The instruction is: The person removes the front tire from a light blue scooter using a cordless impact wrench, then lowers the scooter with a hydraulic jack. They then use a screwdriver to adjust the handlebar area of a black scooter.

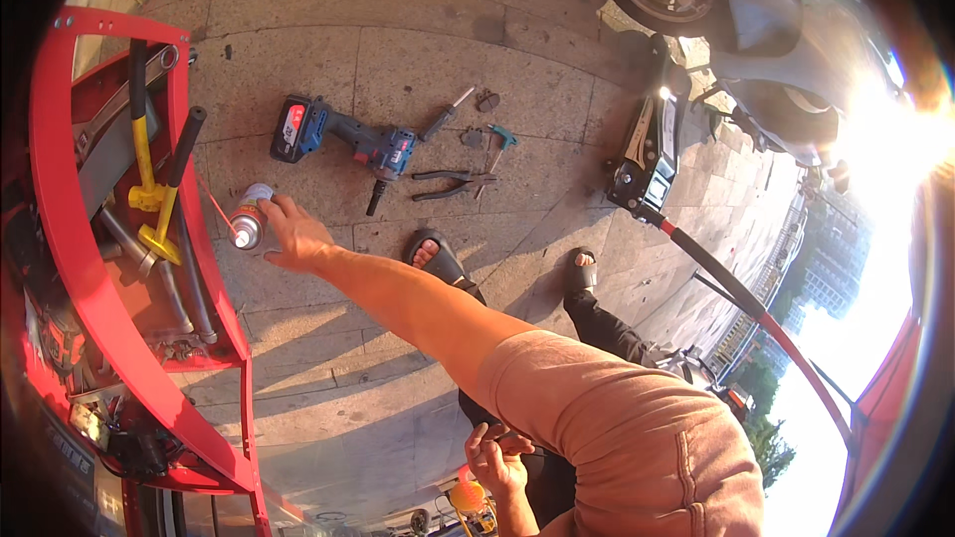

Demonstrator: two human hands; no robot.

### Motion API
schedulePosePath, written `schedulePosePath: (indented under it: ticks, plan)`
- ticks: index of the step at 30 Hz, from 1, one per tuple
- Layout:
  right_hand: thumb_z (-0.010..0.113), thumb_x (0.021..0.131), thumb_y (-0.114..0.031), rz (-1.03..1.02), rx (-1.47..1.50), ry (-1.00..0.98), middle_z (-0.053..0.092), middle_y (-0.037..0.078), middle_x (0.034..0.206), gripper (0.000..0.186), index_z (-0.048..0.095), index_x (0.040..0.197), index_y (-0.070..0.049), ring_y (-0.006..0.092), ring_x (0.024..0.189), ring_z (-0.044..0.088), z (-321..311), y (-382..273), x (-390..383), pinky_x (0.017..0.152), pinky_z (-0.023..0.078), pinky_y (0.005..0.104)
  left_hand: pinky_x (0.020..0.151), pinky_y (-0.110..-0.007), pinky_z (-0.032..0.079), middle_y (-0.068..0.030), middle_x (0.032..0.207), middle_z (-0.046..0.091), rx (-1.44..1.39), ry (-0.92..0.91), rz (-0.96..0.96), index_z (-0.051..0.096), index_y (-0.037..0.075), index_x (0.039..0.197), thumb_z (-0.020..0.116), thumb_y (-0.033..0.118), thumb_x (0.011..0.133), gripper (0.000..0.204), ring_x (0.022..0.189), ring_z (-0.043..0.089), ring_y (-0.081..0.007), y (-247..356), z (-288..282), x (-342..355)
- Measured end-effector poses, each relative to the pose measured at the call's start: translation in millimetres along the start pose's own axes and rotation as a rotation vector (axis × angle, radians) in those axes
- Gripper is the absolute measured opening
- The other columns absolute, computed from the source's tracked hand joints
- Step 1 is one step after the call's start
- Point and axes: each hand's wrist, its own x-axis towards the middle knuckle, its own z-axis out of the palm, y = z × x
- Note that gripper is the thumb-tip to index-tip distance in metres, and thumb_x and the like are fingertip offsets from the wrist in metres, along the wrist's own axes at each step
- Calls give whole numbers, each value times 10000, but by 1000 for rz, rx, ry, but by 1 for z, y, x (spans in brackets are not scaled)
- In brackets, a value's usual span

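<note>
Reaching across to the left, my right hand (296, 234) has its fingers around a spray can (249, 222) with a thin red straw at its nozzle. The can is beside the red rack (214, 288); whether it touches the ground is unclear. Low in the picture, my left hand (499, 455) has its fingers curled, and anything inside them is hidden. On the paving beyond the can lies a blue cordless impact wrench (373, 144) with its battery. Near it are pliers (453, 184), a green-handled hex key (502, 139), a screwdriver-like tool (448, 113) and small dark pads (486, 100).
Hammers with yellow heads (157, 229), wrenches (159, 65) and other tools fill the rack at left. A floor jack (647, 159) with a long handle (726, 278) stands at right beside a grey motorcycle (756, 20). My sandaled feet (438, 257) are on the paving. Strong sun glares at right.
</note>
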Motion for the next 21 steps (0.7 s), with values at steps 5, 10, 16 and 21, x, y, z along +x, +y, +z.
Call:
schedulePosePath:
  ticks: [5,10,16,21]
  plan:
    - [718,724,-296,474,182,28,484,239,1245,693,438,1308,-49,383,1144,509,-89,67,-176,942,437,409,525,-332,571,-165,992,617,144,54,-163,410,32,1223,547,253,920,399,622,659,-266,-1,6,1]
    - [713,767,-330,1198,511,528,624,160,1130,632,499,1272,-15,244,1030,607,-287,114,-486,878,481,350,617,-335,559,-106,987,616,372,10,-353,478,76,1206,562,269,908,365,752,639,-217,14,22,-8]
    - [736,764,-218,815,478,1482,249,229,1452,986,66,1477,-100,328,1255,404,-531,24,-796,1007,362,426,572,-337,521,-84,946,613,954,-47,-310,491,109,1143,581,287,900,314,712,619,-221,53,57,-34]
    - [719,782,-207,295,359,1733,318,178,1439,918,126,1474,-107,274,1306,355,-606,-50,-900,1032,348,407,534,-327,494,-73,899,605,1288,74,-215,486,113,1170,598,275,888,344,629,596,-192,75,112,-58]
